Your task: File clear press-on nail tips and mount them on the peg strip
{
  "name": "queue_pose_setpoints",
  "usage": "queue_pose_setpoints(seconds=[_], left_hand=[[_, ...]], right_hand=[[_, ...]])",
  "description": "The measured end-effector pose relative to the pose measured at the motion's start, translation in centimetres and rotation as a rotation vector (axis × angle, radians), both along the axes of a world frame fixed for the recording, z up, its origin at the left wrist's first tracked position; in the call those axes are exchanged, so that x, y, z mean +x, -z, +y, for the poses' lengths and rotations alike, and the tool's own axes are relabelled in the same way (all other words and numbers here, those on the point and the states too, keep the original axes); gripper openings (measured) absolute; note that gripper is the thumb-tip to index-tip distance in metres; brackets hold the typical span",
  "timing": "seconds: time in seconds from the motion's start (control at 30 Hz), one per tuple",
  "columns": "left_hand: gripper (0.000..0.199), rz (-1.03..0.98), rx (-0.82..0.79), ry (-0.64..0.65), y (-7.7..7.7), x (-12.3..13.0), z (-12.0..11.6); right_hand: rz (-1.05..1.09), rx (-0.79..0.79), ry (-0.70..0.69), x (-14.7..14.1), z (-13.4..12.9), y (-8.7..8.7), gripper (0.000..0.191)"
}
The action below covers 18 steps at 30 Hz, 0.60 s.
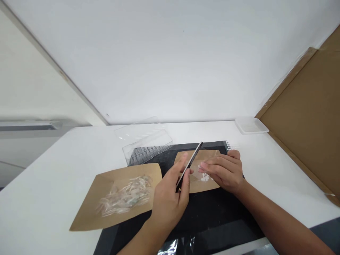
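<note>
On the white table [53,184] lay a black mat [212,226] and a kraft paper sheet [87,209] with clear slivers [124,196]. Our left hand [167,202] grasped a slim black tool [189,166]. Our right hand [223,170] curled above a second kraft sheet [196,186], touching near small white pieces [204,178]; its grip we could not tell.

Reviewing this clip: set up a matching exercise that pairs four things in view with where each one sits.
Things:
1. Black tool
2. Clear slivers
3. White tray
4. Clear plastic case

Places:
A. Beside the cardboard
B. In the left hand
C. At the black mat's far edge
D. On the left brown paper

Pairs: 1-B, 2-D, 3-A, 4-C
</note>
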<state>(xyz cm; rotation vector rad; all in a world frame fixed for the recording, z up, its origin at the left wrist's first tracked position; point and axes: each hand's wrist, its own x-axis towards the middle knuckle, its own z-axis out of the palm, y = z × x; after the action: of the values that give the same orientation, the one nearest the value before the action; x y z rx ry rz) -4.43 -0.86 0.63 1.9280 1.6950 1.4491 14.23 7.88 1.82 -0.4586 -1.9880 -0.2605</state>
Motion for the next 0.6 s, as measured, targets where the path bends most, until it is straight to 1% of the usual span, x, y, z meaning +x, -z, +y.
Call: queue_pose_setpoints(seconds=[0.1,0.2,0.3,0.43,0.6], left_hand=[[0.029,-0.072,-0.076,0.055,-0.08,-0.06,-0.09],[0.029,-0.156,-0.115,0.132,-0.01,-0.13,-0.08],[0.028,-0.217,-0.107,0.188,0.19,-0.20,0.01],[0.022,-0.304,-0.124,0.213,0.20,-0.15,-0.01],[0.018,-0.383,-0.178,0.221,-0.37,0.08,-0.10]], right_hand=[[-0.008,-0.001,-0.013,0.02,-0.10,-0.12,0.009],[-0.012,-0.007,-0.023,0.01,-0.13,-0.09,0.008],[-0.013,0.030,-0.016,0.05,-0.02,0.11,0.012],[-0.041,0.088,-0.018,0.23,0.16,0.38,0.017],[-0.117,0.137,-0.035,0.50,0.10,0.22,0.007]])
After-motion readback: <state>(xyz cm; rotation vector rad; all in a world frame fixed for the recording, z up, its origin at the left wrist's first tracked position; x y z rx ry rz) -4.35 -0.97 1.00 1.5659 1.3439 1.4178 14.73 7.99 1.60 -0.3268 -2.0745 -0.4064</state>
